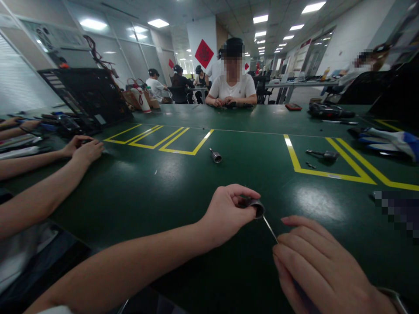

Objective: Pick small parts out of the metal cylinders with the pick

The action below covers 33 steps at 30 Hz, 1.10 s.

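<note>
My left hand [229,211] is closed around a dark metal cup-shaped bit [259,209], like a hole saw, its hollow mouth turned toward my right side. Between the closed fingers of my right hand [317,257] is a thin metal rod [270,229]; its far end reaches the rim of the bit, and its near end is hidden in the hand. Whether the tip is inside or only touching the rim, I cannot tell. Beyond my hands, a similar cup-shaped part [216,156] lies on the green table [137,196].
Within yellow tape [337,176] at right lie another cup-shaped bit with a shank [329,155] and several small dark pieces [310,165]. Blue-white gloves [389,141] and a black tool [330,110] are farther right. A co-worker's hands [87,148] rest at left; another person sits opposite.
</note>
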Available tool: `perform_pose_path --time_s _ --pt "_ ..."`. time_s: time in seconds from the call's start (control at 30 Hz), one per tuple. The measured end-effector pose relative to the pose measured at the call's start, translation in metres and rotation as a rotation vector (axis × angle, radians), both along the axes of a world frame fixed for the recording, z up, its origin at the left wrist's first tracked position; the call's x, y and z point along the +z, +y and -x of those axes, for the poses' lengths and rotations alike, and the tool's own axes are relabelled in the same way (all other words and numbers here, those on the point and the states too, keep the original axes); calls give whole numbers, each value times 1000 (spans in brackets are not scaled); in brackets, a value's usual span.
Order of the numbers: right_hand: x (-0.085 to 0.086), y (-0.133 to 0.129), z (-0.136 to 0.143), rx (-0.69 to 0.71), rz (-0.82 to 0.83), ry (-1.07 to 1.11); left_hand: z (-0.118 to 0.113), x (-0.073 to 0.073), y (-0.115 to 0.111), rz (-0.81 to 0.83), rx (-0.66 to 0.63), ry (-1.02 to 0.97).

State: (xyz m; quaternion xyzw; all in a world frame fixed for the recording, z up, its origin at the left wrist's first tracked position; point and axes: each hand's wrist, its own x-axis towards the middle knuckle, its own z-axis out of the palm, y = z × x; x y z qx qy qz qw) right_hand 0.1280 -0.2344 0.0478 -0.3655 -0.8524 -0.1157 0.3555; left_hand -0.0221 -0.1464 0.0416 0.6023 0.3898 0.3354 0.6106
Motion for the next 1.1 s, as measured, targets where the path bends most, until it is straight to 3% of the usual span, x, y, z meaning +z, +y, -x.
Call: perform_pose_path --time_s 0.67,0.9,1.0,1.1 --pt "-1 -5 3 -42 10 5 -1 5 -4 69 23 18" --pt "9 -3 -1 -20 64 173 0 2 0 83 17 -2" --pt "8 -2 -11 -82 202 367 2 2 7 87 38 19" --pt "-2 8 -21 -198 548 610 3 7 11 100 75 48"
